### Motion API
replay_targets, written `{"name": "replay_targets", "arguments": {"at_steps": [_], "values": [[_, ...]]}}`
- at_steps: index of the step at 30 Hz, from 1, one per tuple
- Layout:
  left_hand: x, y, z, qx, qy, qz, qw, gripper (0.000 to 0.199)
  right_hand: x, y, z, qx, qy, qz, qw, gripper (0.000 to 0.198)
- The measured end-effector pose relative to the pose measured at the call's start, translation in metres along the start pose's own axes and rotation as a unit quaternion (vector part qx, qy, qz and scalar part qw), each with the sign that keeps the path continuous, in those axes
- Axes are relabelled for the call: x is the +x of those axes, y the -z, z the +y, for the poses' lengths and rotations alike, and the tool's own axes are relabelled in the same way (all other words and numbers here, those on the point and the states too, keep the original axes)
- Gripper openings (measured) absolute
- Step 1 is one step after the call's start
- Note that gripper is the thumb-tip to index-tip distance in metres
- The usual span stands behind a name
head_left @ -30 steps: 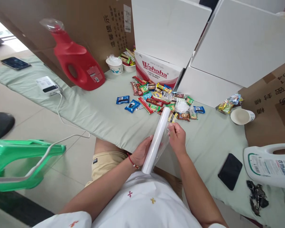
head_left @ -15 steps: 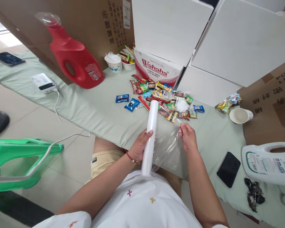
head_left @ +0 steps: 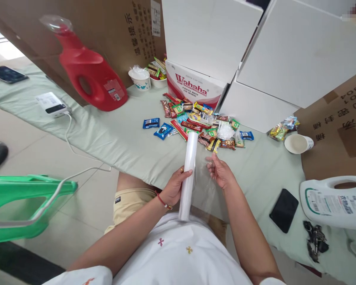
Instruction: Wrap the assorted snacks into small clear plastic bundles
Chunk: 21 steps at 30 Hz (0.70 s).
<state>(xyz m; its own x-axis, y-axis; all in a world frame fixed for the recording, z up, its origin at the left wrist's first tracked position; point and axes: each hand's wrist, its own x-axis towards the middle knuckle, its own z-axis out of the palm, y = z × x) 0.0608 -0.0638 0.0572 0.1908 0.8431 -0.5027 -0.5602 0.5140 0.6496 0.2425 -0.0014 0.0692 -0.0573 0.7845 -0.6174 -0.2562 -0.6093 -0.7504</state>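
Observation:
My left hand (head_left: 175, 186) is wrapped round an upright white roll of plastic film (head_left: 188, 178), its thumb across the front. The roll's lower end is close to my shirt. A clear sheet of film (head_left: 203, 194) hangs off the roll's right side. Beside this sheet, my right hand (head_left: 221, 172) has its thumb raised and its fingers loosely apart; whether they still touch the film is hard to see. Just beyond both hands lies a pile of wrapped snacks (head_left: 195, 124), with a crumpled clear plastic bag (head_left: 226, 130) on it.
Behind the pile stands a Wahaba-style printed carton (head_left: 192, 83) among white boxes (head_left: 207, 35). A red jug (head_left: 91, 75) and paper cup (head_left: 140, 79) stand left. Rightward are a tipped cup (head_left: 298, 143), phone (head_left: 284, 210), white jug (head_left: 332, 204) and keys (head_left: 316, 241).
My right hand has moved left, closer to the roll, and its pinch on the film's edge has loosened. The stretched film has gone slack. My left hand still grips the roll, slightly lower.

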Motion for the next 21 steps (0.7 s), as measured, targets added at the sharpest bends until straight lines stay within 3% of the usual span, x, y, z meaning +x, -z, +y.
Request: {"name": "replay_targets", "arguments": {"at_steps": [4,8,11,15,17,19,21], "values": [[0.002,0.002,0.001,0.011,-0.01,0.018,1.0,0.048,0.005,0.0,0.004,-0.011,0.029,-0.012,0.999,0.046],[0.007,0.01,0.004,0.02,-0.043,0.051,0.998,0.05,0.014,0.006,0.012,-0.076,0.176,0.117,0.974,0.042],[0.009,0.014,0.002,-0.001,-0.017,0.037,0.999,0.046,0.012,0.008,0.012,-0.232,0.279,0.178,0.915,0.039],[0.011,0.007,-0.004,0.066,-0.008,0.051,0.996,0.05,-0.008,0.003,-0.001,-0.453,0.384,0.224,0.773,0.037],[0.012,0.003,-0.003,0.141,-0.034,0.075,0.987,0.055,-0.02,0.002,-0.014,-0.501,0.42,0.226,0.722,0.038],[0.012,0.002,0.003,0.155,-0.043,0.076,0.984,0.057,-0.032,0.005,-0.029,-0.507,0.436,0.219,0.71,0.038],[0.011,0.004,0.013,0.099,-0.036,0.035,0.994,0.053,-0.042,0.012,-0.044,-0.479,0.425,0.212,0.738,0.039]]}}
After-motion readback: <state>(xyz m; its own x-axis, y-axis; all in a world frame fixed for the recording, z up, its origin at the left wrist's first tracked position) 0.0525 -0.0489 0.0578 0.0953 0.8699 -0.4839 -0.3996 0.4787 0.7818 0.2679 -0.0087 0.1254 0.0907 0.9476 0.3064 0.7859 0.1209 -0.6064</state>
